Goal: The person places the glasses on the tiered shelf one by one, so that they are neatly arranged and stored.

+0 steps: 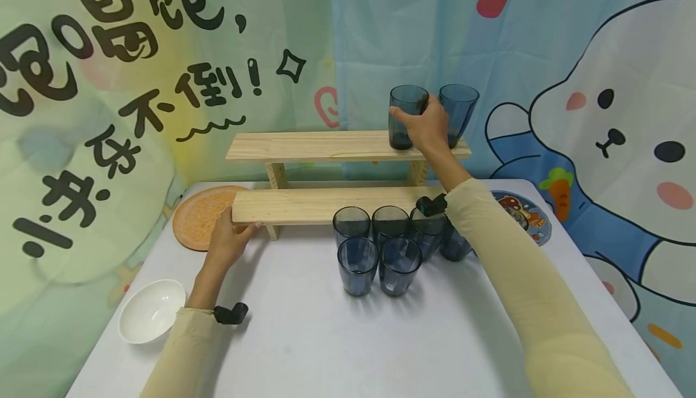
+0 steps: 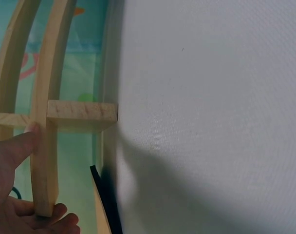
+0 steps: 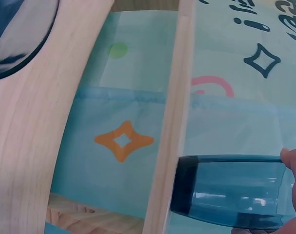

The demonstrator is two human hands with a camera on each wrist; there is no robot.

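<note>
A two-tier wooden shelf (image 1: 304, 147) stands on the white table. My right hand (image 1: 429, 125) grips a blue glass tumbler (image 1: 400, 135), which is upright with its base at the upper board; the right wrist view shows this glass (image 3: 235, 190) against the board edge. Just to the right, a second blue glass (image 1: 459, 105) stands on the same board, partly behind my hand. On the left, my left hand (image 1: 231, 242) holds the end of the lower board (image 2: 45, 170), thumb on one face and fingers on the other. Several similar glasses (image 1: 357, 268) stand upright on the table before the shelf.
A round orange-brown board (image 1: 198, 223) lies behind my left hand. Nearer on that side is a white bowl (image 1: 152, 311). A patterned blue plate (image 1: 535, 220) lies at the right, partly hidden by my right sleeve. A printed curtain (image 1: 380, 35) hangs behind the table (image 1: 304, 337).
</note>
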